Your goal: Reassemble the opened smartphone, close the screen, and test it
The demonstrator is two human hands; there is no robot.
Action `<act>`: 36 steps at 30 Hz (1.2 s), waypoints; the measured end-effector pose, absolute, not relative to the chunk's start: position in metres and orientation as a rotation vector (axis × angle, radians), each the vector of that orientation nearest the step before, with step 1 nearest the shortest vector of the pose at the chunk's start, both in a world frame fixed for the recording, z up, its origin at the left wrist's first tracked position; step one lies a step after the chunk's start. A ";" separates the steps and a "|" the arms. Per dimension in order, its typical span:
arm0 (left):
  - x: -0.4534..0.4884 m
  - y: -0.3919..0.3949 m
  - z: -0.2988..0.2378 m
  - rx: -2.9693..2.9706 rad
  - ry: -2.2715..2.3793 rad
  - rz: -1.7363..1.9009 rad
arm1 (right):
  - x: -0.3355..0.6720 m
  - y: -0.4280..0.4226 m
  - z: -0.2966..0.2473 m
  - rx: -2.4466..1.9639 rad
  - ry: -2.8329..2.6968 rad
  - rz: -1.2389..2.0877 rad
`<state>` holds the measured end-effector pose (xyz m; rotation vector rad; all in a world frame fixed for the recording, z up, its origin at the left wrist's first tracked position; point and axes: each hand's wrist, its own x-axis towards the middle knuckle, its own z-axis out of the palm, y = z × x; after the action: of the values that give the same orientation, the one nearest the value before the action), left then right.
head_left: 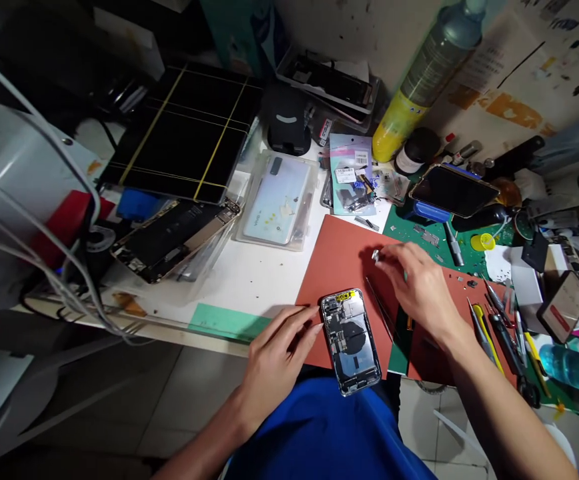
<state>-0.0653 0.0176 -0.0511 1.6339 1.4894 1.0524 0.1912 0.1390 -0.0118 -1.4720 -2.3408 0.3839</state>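
An opened smartphone [353, 350] lies on the red-brown mat [339, 253], its inner parts exposed and a yellow-marked piece at its top end. Its lower end reaches past the mat's front edge. My left hand [279, 350] is at its left side, fingers apart, the fingertips at the phone's edge and not wrapped round it. Above and to the right of the phone, my right hand [417, 283] pinches a small shiny metal part [375, 255] between thumb and fingers. Thin tweezers [379, 307] lie on the mat between the phone and my right hand.
Screwdrivers and a yellow-handled tool [488, 337] lie at right, by a water bottle [569, 367]. A propped phone [454, 190] and a yellow can [402, 120] stand behind. At left are a pale phone [277, 200], a phone frame [179, 240] and a banded black panel [184, 130].
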 end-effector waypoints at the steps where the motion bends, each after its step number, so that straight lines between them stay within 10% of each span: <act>1: -0.066 0.019 -0.049 1.532 1.473 1.063 | 0.186 0.128 -0.007 -1.402 -2.349 0.432; 25: -0.087 -0.003 -0.005 1.802 1.515 0.908 | 0.116 0.023 0.014 -0.970 -2.404 0.391; 36: -0.200 -0.112 -0.048 1.676 1.532 0.251 | 0.122 0.028 0.009 -1.037 -2.302 0.665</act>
<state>-0.2004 -0.1118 -0.0484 1.6760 1.5316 0.2514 0.1224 0.0276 0.0092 -1.0372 -2.3022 0.6651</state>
